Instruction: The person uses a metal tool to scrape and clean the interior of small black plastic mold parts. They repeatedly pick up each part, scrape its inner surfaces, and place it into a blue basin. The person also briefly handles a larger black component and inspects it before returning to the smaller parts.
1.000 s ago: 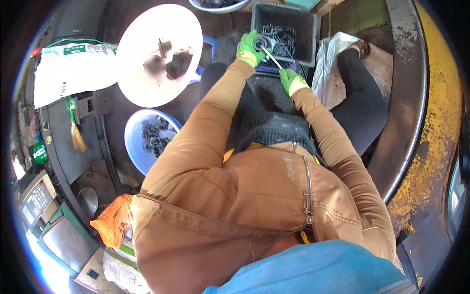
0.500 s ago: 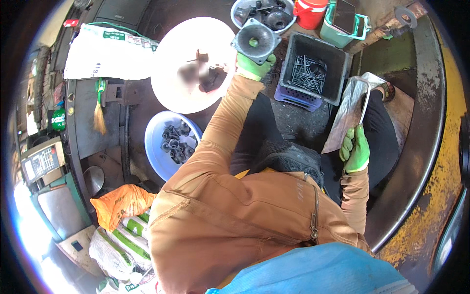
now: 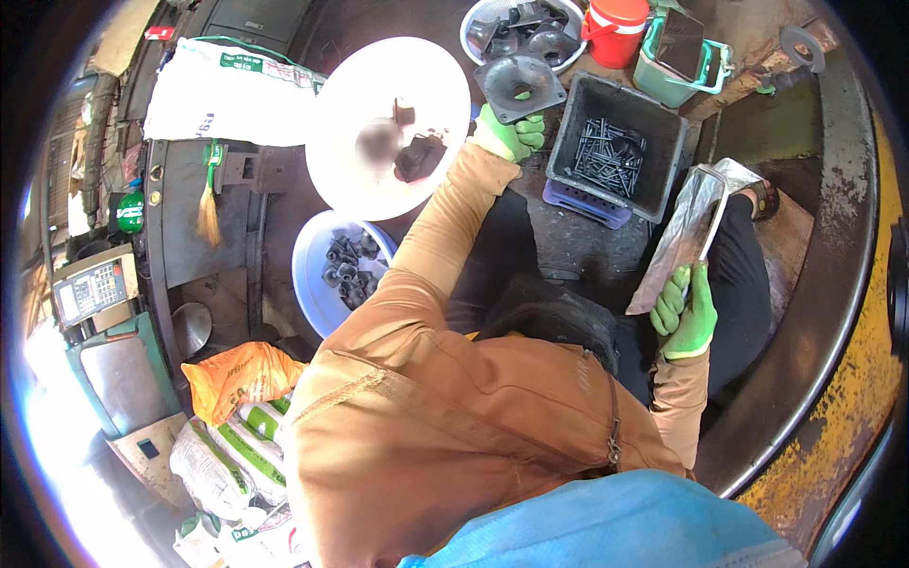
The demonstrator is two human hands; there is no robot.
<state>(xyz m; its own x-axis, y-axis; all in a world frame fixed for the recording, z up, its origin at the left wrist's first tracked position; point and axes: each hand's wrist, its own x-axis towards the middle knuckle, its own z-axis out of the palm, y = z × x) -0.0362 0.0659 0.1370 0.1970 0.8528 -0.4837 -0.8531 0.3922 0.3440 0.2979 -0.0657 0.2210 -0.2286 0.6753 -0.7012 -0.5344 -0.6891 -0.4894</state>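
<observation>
Left hand (image 3: 509, 133) still gripping flanged part (image 3: 519, 85) | right hand (image 3: 687, 312) now clasping foil bag (image 3: 684, 235)

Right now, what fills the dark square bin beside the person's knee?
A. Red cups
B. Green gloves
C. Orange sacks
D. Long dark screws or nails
D: the dark square bin holds a loose heap of long dark screws or nails, just right of the left hand gripping a black flanged funnel-shaped part.

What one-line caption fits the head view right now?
Left hand in green glove holds a dark flanged part beside the bolt crate; right hand grips a slim tool.
</observation>
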